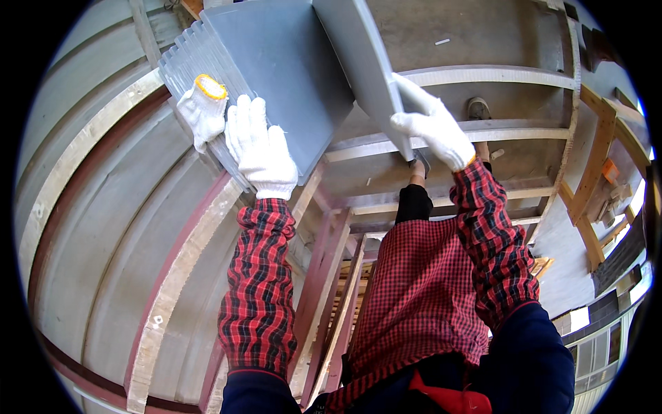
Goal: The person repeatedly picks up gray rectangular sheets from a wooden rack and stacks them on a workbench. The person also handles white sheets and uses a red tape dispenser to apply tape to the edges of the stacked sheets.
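The left hand point(261, 148) is lying flat — fingers spread — on the stack of grey panels point(276, 69), beside a spare glove point(202, 110). The right hand point(434, 127) is gripping a single grey panel point(365, 62) by its lower edge — long axis running up and away.

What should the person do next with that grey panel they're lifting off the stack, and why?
Probably keep tilting the grey panel up and away. The right hand grips its lower edge, already angled off the stack of grey panels, which the left hand presses flat.
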`<state>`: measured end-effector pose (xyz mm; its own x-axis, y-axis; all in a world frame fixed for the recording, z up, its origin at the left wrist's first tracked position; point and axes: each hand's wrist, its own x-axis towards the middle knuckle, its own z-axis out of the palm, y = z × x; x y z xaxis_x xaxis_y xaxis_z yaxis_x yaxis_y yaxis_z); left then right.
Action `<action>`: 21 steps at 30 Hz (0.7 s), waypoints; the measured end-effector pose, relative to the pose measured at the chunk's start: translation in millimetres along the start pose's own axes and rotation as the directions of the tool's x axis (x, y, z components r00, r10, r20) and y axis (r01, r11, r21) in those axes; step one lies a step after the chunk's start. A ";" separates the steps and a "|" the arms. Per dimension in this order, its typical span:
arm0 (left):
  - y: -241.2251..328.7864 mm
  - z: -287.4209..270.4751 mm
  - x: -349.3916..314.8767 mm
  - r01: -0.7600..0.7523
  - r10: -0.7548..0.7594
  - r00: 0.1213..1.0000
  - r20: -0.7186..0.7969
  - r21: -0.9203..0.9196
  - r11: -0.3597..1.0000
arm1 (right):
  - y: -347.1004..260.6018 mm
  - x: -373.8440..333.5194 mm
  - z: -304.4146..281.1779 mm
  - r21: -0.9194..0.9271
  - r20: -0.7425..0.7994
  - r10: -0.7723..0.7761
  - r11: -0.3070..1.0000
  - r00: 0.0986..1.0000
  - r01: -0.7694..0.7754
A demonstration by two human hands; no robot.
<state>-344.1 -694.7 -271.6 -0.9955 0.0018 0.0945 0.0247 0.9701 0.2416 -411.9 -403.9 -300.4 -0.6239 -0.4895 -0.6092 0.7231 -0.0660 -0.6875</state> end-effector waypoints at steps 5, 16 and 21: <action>4.1 -3.5 2.1 -0.005 0.005 1.000 -0.002 -0.015 1.000 | -25.0 33.3 -36.4 -0.398 -0.135 0.123 0.902 0.983 -0.168; -5.8 -3.5 1.8 0.026 -0.029 0.998 0.058 0.060 0.998 | -49.1 4.9 10.4 -0.728 -0.258 -0.133 0.678 0.957 -0.101; 22.9 -10.7 -2.7 0.088 -0.104 0.991 0.080 0.187 0.978 | -105.0 -91.9 16.9 -0.872 -0.190 -0.134 0.478 0.973 -0.104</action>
<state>-339.8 -675.1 -256.0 -0.9968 -0.0799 -0.0084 -0.0803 0.9947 0.0643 -425.5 -366.6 -165.6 -0.7601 -0.3023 -0.5753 0.1525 0.7776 -0.6100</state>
